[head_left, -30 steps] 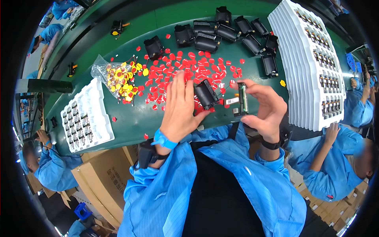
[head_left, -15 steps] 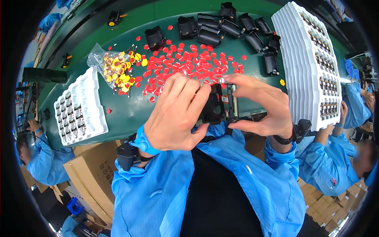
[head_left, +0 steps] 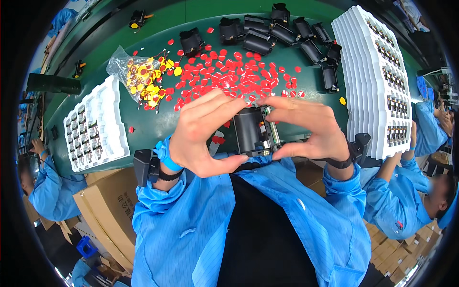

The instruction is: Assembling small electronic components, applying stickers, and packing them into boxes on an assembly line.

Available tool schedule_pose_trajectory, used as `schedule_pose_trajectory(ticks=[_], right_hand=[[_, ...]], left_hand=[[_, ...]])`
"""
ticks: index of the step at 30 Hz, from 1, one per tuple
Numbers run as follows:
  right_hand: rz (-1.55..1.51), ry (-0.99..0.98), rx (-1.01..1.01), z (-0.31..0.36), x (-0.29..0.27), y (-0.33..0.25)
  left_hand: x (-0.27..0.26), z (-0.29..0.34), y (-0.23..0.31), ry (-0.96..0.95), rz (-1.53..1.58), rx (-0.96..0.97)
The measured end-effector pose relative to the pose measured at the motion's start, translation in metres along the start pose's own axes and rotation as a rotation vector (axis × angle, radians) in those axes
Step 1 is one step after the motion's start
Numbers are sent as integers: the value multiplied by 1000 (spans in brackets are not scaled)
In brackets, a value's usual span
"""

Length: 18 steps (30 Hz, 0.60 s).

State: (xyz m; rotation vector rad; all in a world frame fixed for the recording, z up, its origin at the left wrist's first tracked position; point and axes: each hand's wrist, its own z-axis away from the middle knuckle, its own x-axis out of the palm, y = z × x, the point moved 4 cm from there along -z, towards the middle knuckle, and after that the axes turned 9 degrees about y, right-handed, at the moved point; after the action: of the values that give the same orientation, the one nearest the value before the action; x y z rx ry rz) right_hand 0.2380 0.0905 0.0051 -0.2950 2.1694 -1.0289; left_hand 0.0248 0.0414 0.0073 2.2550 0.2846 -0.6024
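Black plastic housing [head_left: 247, 131] above the near edge of the green worktop [head_left: 148, 139]: the left hand [head_left: 200, 136] grips it between thumb and fingers; the right hand [head_left: 315, 128] pinches a slim circuit board [head_left: 274, 134] at its right side. Left lies a white tray [head_left: 109, 112]; right, stacked white trays [head_left: 355, 95]. Beyond, red discs [head_left: 237, 56] scatter; far back, more black housings [head_left: 258, 43] cluster.

The green table [head_left: 308, 86] carries red discs [head_left: 230, 78] — black housings [head_left: 258, 42].
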Motion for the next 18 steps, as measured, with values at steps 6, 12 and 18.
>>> schedule_pose_trajectory(ticks=[6,12,18], right_hand=[[66,-34,-46,-1,3,-9],[270,-177,-141,11,17,-19],[189,-123,-153,22,19,-15]], left_hand=[[1,5,-7,158,125,-7],[7,13,-6,99,101,-53],[18,22,11,138,-37,41]])
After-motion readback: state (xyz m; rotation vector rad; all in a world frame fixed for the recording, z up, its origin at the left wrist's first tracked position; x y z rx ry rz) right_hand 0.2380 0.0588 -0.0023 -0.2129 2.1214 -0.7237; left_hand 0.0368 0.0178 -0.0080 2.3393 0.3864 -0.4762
